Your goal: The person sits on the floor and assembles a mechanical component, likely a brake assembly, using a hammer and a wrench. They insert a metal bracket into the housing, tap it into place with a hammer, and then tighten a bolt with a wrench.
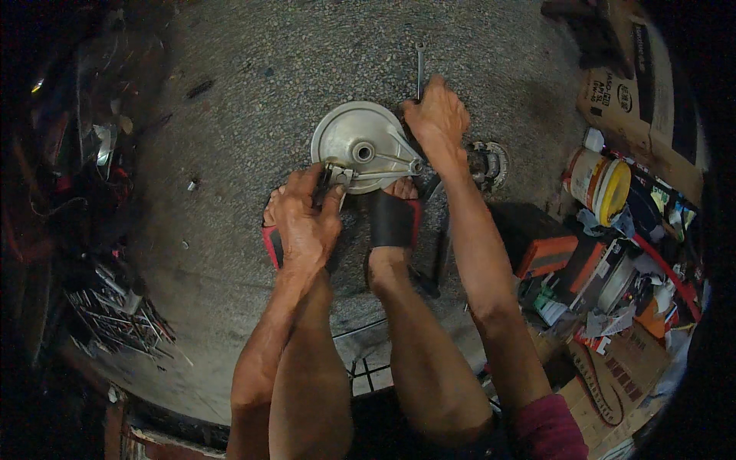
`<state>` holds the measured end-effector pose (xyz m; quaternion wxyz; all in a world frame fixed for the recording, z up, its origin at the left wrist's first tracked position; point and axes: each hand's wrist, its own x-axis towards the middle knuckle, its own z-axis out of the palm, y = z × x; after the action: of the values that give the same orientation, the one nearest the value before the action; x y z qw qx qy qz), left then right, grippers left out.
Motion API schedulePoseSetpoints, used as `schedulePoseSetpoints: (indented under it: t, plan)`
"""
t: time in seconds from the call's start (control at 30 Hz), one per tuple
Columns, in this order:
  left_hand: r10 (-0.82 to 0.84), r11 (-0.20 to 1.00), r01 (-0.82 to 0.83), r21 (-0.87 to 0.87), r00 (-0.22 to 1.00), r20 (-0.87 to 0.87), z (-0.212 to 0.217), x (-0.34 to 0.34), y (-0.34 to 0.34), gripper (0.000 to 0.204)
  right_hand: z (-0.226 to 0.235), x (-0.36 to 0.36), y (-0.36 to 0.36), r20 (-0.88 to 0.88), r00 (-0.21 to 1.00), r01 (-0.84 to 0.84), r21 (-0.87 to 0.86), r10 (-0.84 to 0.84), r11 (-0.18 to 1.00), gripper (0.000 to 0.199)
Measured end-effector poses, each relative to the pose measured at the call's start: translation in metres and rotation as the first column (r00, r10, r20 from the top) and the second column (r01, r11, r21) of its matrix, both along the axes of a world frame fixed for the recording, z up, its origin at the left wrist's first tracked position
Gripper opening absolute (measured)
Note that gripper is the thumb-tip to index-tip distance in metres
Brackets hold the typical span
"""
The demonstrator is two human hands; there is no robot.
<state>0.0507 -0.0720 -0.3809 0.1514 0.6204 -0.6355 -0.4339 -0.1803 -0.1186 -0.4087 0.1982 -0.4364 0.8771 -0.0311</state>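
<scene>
A round silver brake drum cover (337,130) stands by my feet, with a hub hole in its middle and cast ribs on its right side. My left hand (303,211) is closed at its lower left edge, thumb and fingers pinching a small metal lever (338,175) on the cover. Off the cover's upper right, my right hand (441,119) is closed on a combination wrench (420,65), whose end points away from me. The fingers of my right hand are partly hidden by its back.
To the right of my right forearm lie a round brake part with shoes (491,165), a yellow-rimmed bucket (613,192), boxes (529,238) and cardboard (652,100). Many long tools (123,307) are heaped at the left. My sandalled feet (396,218) flank the cover's near edge.
</scene>
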Motion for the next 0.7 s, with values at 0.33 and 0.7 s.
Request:
schedulePoseSetpoints:
  t: [0.33,0.7]
  plan:
    - [-0.097,0.992,0.097,-0.076,0.995,0.011,-0.005,0.004,0.005,0.041,-0.007,-0.018,0.003,0.102,0.978,0.187,-0.020,-0.184,0.982,0.035]
    - [-0.083,0.996,0.083,-0.037,0.996,0.013,-0.008,0.004,0.009,0.045,0.051,0.061,0.106,0.783,0.607,0.538,-0.275,-0.139,0.797,0.006]
